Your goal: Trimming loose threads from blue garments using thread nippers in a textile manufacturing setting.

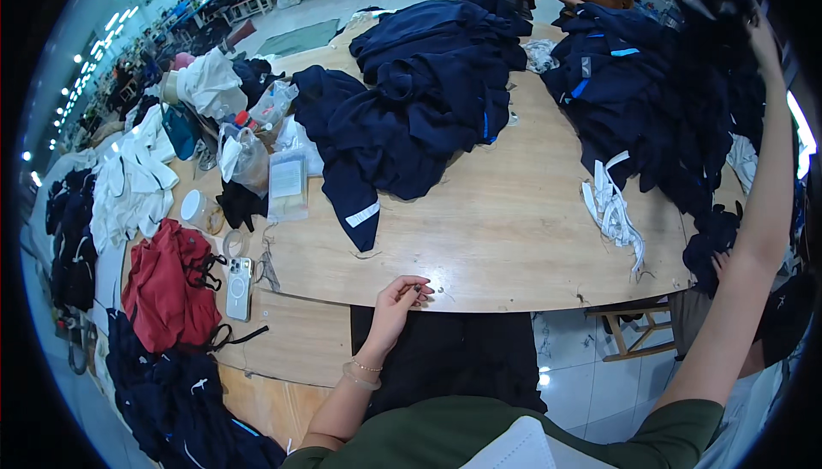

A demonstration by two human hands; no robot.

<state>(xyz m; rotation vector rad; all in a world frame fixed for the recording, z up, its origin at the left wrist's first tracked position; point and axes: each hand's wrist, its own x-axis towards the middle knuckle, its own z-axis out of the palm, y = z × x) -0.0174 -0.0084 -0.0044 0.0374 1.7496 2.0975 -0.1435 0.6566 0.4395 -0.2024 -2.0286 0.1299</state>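
My left hand (396,302) rests at the near edge of the wooden table (479,250). Its fingers are curled together around something small and dark, too small to name. Far out to the right and raised, my right hand (762,41) grips a dark navy garment (712,6), lifted above a heap of navy garments (638,96). Another big heap of navy garments (419,96) covers the middle of the table, one sleeve with a white strip pointing toward me. White strips (612,212) lie between that sleeve and the right-hand heap.
To the left are a red garment (171,285), a phone (239,287), a tape roll (232,244), a white-lidded jar (195,207), plastic bags (243,159) and white cloth (133,182). Two people handle cloth across the table; another person's hand (723,262) shows at right, near a wooden stool (638,332).
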